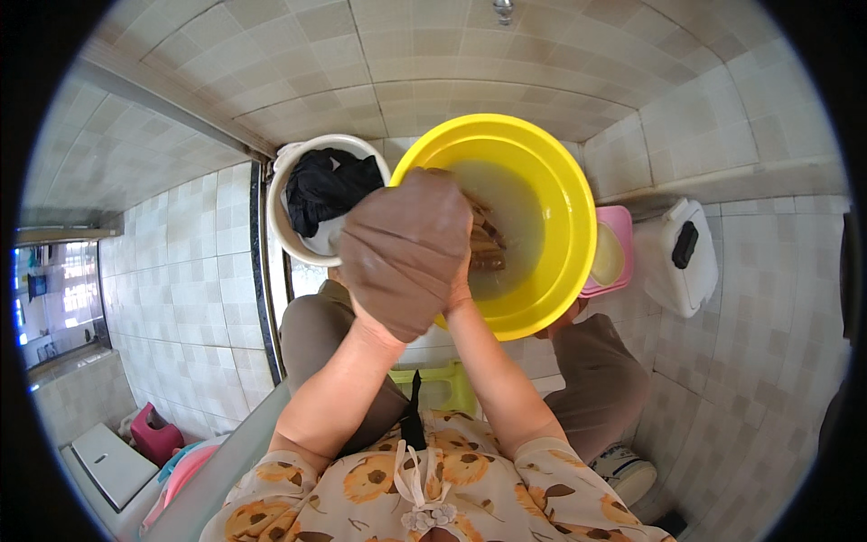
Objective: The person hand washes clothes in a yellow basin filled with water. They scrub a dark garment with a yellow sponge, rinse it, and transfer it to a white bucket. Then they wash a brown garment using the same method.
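A wet brown cloth (406, 254) is raised over the left rim of a yellow plastic basin (577, 223), spread across both hands. My left hand (371, 322) holds it from below, with its fingers hidden under the fabric. On the other side, my right hand (460, 279) grips the cloth's right edge, and only the hand's side and wrist show. Inside the basin is cloudy water (518, 203), with more brown fabric (486, 254) partly sunk in it. Left of the basin stands a white bucket (276, 227) holding a black garment (325, 186).
Pink plastic containers (626, 234) with a pale yellow piece stand right of the basin, beside a white jug (698, 271) with a black handle. A green plastic stool (460, 389) is under me. A tiled wall (501, 61) rises behind; a glass panel (230, 454) stands at lower left.
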Demonstrator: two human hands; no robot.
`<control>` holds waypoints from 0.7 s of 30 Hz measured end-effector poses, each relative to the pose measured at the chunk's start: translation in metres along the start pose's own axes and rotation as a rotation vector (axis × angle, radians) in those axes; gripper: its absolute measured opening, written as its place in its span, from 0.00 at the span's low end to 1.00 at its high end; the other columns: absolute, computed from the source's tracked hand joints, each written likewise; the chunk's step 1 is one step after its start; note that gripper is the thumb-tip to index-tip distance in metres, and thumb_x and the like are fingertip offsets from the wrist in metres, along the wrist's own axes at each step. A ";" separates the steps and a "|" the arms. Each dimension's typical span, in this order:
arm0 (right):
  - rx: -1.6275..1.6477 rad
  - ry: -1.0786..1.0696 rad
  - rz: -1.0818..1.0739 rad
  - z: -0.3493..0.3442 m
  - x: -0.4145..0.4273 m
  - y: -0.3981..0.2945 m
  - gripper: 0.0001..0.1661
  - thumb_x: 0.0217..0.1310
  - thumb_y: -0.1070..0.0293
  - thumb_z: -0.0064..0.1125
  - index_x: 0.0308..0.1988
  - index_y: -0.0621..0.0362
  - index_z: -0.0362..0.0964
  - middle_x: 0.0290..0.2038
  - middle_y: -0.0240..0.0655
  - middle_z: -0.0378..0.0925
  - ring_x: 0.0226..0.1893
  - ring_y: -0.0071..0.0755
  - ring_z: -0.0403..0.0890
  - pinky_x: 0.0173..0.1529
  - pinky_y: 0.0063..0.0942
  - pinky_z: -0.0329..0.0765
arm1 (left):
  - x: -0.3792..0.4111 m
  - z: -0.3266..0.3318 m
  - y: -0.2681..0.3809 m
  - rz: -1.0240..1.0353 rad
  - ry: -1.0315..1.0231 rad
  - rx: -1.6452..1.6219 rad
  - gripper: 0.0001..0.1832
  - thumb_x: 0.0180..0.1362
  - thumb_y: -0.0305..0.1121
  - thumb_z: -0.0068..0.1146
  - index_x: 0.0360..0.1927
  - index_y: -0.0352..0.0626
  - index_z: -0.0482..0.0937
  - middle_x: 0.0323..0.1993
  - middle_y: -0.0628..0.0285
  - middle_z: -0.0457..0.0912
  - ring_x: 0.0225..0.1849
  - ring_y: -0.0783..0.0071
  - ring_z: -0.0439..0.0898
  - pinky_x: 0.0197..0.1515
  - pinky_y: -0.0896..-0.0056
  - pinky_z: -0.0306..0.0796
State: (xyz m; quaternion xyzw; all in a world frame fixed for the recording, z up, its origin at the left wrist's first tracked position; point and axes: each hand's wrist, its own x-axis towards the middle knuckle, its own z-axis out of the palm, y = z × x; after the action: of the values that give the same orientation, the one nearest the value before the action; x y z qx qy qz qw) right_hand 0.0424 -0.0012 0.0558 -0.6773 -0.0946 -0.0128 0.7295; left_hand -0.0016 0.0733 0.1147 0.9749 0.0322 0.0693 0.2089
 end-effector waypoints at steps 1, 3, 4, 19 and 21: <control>0.198 0.012 0.122 0.004 -0.001 0.005 0.30 0.66 0.50 0.40 0.60 0.55 0.53 0.55 0.41 0.64 0.53 0.37 0.67 0.58 0.33 0.64 | -0.001 0.004 0.003 -0.008 0.004 -0.063 0.25 0.61 0.38 0.44 0.61 0.46 0.60 0.61 0.67 0.62 0.62 0.71 0.62 0.63 0.67 0.56; 0.506 0.054 0.306 0.004 -0.001 0.010 0.28 0.66 0.50 0.40 0.60 0.53 0.53 0.56 0.41 0.64 0.54 0.37 0.67 0.58 0.35 0.65 | -0.005 0.011 0.004 0.082 -0.034 -0.034 0.24 0.60 0.37 0.44 0.60 0.45 0.61 0.60 0.66 0.64 0.61 0.70 0.63 0.62 0.66 0.57; 0.610 0.070 0.366 0.000 0.000 0.012 0.28 0.66 0.51 0.40 0.60 0.52 0.53 0.56 0.40 0.64 0.54 0.37 0.67 0.59 0.36 0.65 | -0.007 0.017 0.004 0.139 -0.064 0.008 0.24 0.59 0.37 0.44 0.60 0.45 0.62 0.59 0.65 0.65 0.60 0.69 0.63 0.61 0.65 0.58; 0.291 -0.053 0.602 -0.162 0.003 -0.081 0.28 0.65 0.50 0.43 0.59 0.53 0.57 0.47 0.38 0.71 0.35 0.27 0.75 0.36 0.26 0.73 | -0.033 -0.030 0.015 0.555 -0.809 -1.176 0.10 0.56 0.29 0.46 0.39 0.34 0.70 0.36 0.56 0.72 0.37 0.64 0.69 0.42 0.68 0.65; 0.203 -0.347 0.493 -0.138 0.003 -0.118 0.26 0.64 0.54 0.45 0.57 0.55 0.59 0.47 0.38 0.70 0.38 0.29 0.75 0.39 0.27 0.73 | -0.028 -0.036 0.021 0.395 -0.992 -1.120 0.08 0.55 0.27 0.50 0.38 0.35 0.74 0.39 0.55 0.74 0.41 0.62 0.73 0.43 0.67 0.67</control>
State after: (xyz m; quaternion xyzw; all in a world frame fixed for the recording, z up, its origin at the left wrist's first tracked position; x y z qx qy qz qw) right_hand 0.0444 -0.1469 0.1637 -0.5956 -0.0511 0.2897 0.7475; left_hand -0.0343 0.0661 0.1526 0.6284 -0.2794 -0.3337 0.6447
